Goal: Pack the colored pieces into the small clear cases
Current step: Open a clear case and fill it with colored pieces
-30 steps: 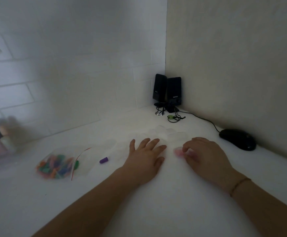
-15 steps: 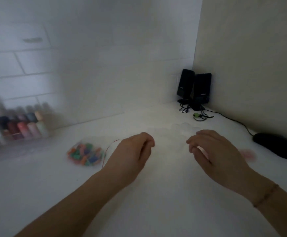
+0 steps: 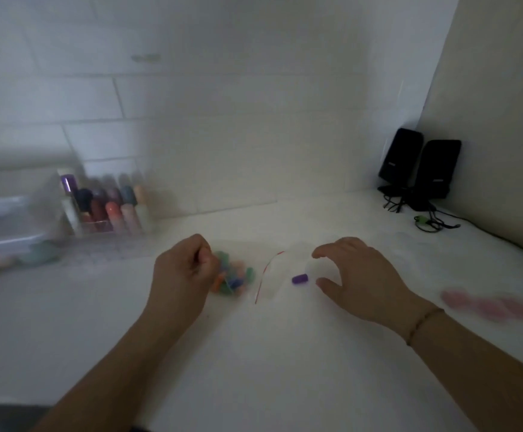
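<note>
A white tabletop [image 3: 254, 369] fills the lower frame, running back to a white tiled wall. At centre left lies a clear plastic zip bag with a red seal strip [image 3: 265, 275], its closed end bunched around a heap of small colored pieces [image 3: 233, 277] in green, orange and blue. The left hand [image 3: 182, 275] has its fingers curled and appears to pinch the bag's film beside that heap. The right hand [image 3: 357, 275], right of centre, hovers with thumb and fingers spread in an open arc near the bag's mouth, holding nothing. Between bag and thumb sits one loose purple capsule-shaped piece [image 3: 300, 278]. The small clear cases [image 3: 400, 241], faint in the upper right, lie well apart from both hands.

Risk, as I judge it: tugging the thin bag could spill the heap, and the rounded purple piece may roll off when nudged. The cases are nearly invisible against the white top, so easily knocked.

The two black speakers [image 3: 419, 169] at far right carry small logos, too blurred to read.
</note>
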Available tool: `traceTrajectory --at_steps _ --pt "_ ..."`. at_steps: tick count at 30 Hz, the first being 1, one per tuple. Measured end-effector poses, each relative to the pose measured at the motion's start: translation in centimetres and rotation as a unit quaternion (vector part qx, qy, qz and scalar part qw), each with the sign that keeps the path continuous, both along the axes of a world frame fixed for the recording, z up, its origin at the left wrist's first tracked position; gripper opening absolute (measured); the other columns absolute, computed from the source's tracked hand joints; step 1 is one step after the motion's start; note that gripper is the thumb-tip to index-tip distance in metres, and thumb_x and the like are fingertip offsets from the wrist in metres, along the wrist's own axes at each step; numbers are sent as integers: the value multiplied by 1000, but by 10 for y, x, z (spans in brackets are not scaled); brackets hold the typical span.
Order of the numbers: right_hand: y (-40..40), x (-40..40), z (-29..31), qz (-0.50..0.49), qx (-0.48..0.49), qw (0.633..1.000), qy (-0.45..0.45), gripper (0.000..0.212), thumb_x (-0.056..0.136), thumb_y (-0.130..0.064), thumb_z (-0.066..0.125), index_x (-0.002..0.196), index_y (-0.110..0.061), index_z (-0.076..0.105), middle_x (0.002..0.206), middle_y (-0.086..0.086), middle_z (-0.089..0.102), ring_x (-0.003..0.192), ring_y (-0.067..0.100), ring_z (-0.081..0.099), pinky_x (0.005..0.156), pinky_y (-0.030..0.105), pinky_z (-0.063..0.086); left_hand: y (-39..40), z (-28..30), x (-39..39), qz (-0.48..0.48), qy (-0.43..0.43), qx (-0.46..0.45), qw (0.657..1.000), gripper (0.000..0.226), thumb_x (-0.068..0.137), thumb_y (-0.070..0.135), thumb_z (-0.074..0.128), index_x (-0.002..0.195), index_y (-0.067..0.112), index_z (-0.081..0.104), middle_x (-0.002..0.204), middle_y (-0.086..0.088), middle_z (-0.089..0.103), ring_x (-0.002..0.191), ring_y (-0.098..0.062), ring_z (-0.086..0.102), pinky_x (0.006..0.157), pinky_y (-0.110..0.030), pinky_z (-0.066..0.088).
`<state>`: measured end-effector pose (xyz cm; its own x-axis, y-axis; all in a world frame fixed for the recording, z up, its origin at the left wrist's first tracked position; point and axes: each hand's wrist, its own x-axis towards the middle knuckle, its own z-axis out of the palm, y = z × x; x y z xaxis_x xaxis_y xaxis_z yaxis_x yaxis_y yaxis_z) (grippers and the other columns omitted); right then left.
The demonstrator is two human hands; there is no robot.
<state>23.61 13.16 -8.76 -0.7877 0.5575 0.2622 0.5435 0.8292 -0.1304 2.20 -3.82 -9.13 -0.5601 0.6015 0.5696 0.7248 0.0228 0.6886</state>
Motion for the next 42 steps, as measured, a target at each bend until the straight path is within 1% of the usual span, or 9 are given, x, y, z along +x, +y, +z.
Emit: traceTrajectory --at_steps 6,10,13,17,20,25,29,37,42 --pt "7 -14 -6 14 -6 1000 -1 37 88 -31 64 124 -30 59 124 -8 61 126 17 47 104 30 30 0 -11 -6 -64 -22 13 998 34 76 35 37 57 8 47 60 -3 53 48 -6 42 47 -17 29" --pt "-2 -22 22 18 52 989 139 36 80 -30 72 114 -22 65 110 -8 65 105 17 56 92 19 33 -1 -9 -2 -84 -61 44 994 40 89 30 44 60 3 49 55 -11 49 52 -22 44 51 -31 34" --pt "-33 -50 55 113 18 963 246 32 80 -29 70 111 -22 65 101 -19 58 94 6 51 85 2 29 2 -3 -3 -114 -137 55 983 37 95 10 49 59 7 54 52 0 53 50 -9 46 53 -23 39" --pt "-66 -89 61 236 -67 942 228 38 84 -24 66 121 -26 60 113 -19 60 101 -1 53 87 5 34 0 -1 -2 -170 -239 53 955 31 97 1 49 70 -3 63 60 -3 62 50 -17 53 51 -26 45" --pt "-66 -103 54 259 -150 926 230 37 90 -26 65 126 -33 57 119 -20 62 112 4 57 91 16 43 -3 1 -4 -222 -336 60 913 22 97 7 51 91 -4 69 80 -19 69 68 -27 65 60 -34 53" --pt "-60 -106 48 285 -206 909 225 59 86 -9 71 134 -35 49 118 -22 65 117 4 58 98 21 42 -7 13 -11 -322 -558 73 761 43 86 32 50 108 -2 63 82 -16 70 71 -27 70 54 -33 55" --pt "-60 -106 45 300 -244 898 211 64 86 -5 69 138 -35 46 125 -23 62 124 -2 52 103 13 35 -5 5 -15 -329 -538 65 773 49 90 48 50 106 5 66 82 -11 70 72 -22 69 58 -30 55" --pt "-66 -110 43 275 -15 915 295 29 78 -29 72 105 -20 67 106 -12 64 105 11 58 90 30 47 -5 -1 -22 -385 -551 137 727 51 77 41 78 114 7 69 110 -17 68 93 -23 68 84 -33 57" --pt "-67 -111 42 284 -4 900 330 8 84 -22 71 86 -15 68 93 -7 70 91 16 65 78 38 51 -5 1 -24 -387 -600 157 683 63 69 39 85 118 4 65 109 -19 68 91 -21 69 84 -34 55"
